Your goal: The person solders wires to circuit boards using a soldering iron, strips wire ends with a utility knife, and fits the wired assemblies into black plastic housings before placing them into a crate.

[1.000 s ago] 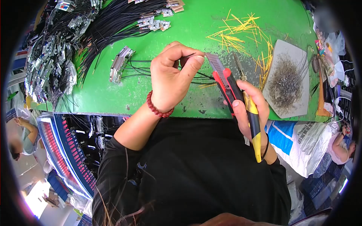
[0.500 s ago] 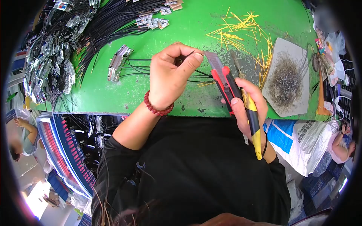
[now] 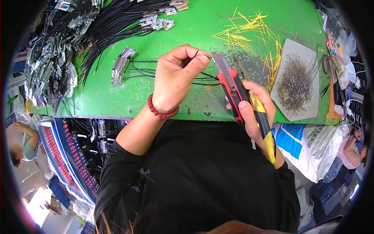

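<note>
A: What had just changed?

B: Little. In the right hand [image 3: 260, 111], the yellow-and-black tool [image 3: 263, 121] had tilted, its tip nearer the blade [image 3: 221, 63] of the utility knife [image 3: 233, 89]. Work at the dark wire [image 3: 196, 53] presumably continued.

A: And the fingers?

B: The left hand's [image 3: 173, 80] thumb and forefinger pinched that wire beside the blade; contact could not be told. The right fingers wrapped both tools.

A: The metal-cased module [image 3: 122, 66]?

B: It lay on the green table [image 3: 97, 102], left of the left hand.

A: Containers?

B: A white bag [image 3: 320, 150] showed below the table's edge, contents hidden. The grey board [image 3: 289, 48] merely bore dark crumbs [image 3: 295, 84].
</note>
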Demonstrator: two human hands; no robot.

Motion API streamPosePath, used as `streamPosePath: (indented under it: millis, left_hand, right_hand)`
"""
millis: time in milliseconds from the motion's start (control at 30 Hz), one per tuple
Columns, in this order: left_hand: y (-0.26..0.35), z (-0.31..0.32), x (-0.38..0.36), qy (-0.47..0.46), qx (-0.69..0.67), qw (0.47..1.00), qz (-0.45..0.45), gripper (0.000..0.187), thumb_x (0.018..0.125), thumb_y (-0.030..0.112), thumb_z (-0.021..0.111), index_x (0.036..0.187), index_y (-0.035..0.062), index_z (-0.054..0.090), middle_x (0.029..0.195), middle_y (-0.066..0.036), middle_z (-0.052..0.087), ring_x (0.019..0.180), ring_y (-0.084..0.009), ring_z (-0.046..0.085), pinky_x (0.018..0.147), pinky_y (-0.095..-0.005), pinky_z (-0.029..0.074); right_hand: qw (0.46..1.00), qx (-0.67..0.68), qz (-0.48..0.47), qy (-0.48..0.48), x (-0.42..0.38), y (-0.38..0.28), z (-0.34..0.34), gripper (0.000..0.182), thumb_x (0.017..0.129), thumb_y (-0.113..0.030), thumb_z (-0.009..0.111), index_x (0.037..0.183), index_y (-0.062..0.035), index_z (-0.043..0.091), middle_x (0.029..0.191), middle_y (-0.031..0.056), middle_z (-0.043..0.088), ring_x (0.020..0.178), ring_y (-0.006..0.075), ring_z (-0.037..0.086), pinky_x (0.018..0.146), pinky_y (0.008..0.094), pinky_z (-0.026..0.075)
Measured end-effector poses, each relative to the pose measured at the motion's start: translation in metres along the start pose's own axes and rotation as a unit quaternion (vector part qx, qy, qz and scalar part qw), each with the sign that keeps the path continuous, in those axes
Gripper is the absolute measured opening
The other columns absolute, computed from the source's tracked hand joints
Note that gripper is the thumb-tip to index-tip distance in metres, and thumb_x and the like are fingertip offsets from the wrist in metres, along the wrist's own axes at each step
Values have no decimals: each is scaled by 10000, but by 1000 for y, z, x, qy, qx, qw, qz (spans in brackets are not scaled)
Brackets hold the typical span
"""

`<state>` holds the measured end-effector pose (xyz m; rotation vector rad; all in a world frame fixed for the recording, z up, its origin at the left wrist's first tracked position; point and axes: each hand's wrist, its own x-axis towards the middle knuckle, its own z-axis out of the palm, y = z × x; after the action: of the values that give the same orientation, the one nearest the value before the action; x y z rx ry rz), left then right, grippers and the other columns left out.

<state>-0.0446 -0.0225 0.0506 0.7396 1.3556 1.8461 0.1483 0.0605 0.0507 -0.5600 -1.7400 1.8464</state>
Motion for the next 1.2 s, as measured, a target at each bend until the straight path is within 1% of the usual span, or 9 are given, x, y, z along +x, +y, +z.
streamPosePath:
  millis: [367, 433, 667, 867, 967, 1033, 1067, 1133, 1200]
  left_hand:
    - [2, 0, -1, 6, 11, 1000, -8, 118, 874, 105, 648, 881, -12, 647, 796, 8, 625, 728, -39, 532, 672, -191, 441]
    - [3, 0, -1, 16, 32, 999, 11, 102, 868, 93, 651, 875, -9, 647, 795, 10, 624, 722, -37, 533, 663, -190, 443]
    - [3, 0, -1, 18, 38, 999, 11, 86, 862, 80, 654, 867, -6, 648, 793, 10, 625, 715, -34, 534, 657, -188, 444]
    - [4, 0, -1, 16, 49, 998, 22, 92, 861, 85, 655, 874, -6, 650, 796, 4, 628, 723, -42, 539, 665, -196, 450]
    - [5, 0, -1, 17, 31, 999, 4, 100, 864, 86, 650, 878, -12, 652, 819, -4, 634, 737, -49, 543, 683, -204, 452]
    - [6, -1, -1, 26, -41, 998, -51, 114, 869, 99, 648, 884, -13, 652, 849, -15, 642, 766, -58, 545, 727, -215, 450]
    - [5, -2, 0, 25, -41, 998, -51, 114, 869, 99, 648, 884, -13, 652, 849, -15, 642, 766, -58, 545, 727, -215, 450]
    - [3, -4, 2, 17, -97, 993, -63, 125, 871, 114, 651, 892, -9, 651, 873, -23, 649, 797, -68, 545, 773, -229, 442]
    - [3, -4, 1, 16, -102, 992, -68, 126, 872, 118, 651, 894, -5, 650, 876, -24, 650, 805, -71, 544, 781, -232, 440]
  right_hand:
    - [1000, 6, 5, 3, 0, -1, 1, 349, 898, -75, 555, 1207, 56, 460, 993, 139, 616, 773, 143, 616, 691, 261, 503]
    - [1000, 0, -6, -5, 0, -1, -1, 350, 896, -74, 557, 1206, 57, 460, 1001, 141, 613, 776, 148, 618, 694, 265, 506]
    - [1000, 10, -8, 2, -2, -1, 0, 347, 893, -73, 559, 1201, 55, 465, 996, 142, 615, 773, 150, 621, 688, 270, 510]
    - [1000, -6, -11, -9, -3, 2, -2, 347, 889, -62, 561, 1204, 48, 468, 1005, 144, 612, 772, 152, 621, 681, 266, 508]
    - [1000, 4, -25, 4, -2, 3, -1, 344, 885, -55, 563, 1201, 48, 473, 987, 140, 621, 770, 150, 623, 682, 264, 507]
    - [998, -27, -48, 5, -1, 2, -1, 335, 877, -45, 570, 1189, 50, 488, 971, 138, 629, 761, 147, 625, 677, 263, 507]
    - [998, -27, -48, 5, -1, 2, -1, 335, 877, -45, 570, 1189, 50, 488, 971, 138, 629, 761, 147, 625, 677, 263, 507]
    - [997, -57, -53, -3, -1, 2, -1, 332, 867, -34, 579, 1180, 50, 504, 958, 136, 635, 748, 142, 626, 669, 261, 507]
    - [997, -56, -53, 5, -1, 2, 1, 334, 864, -29, 582, 1180, 49, 507, 949, 133, 636, 742, 140, 625, 664, 258, 505]
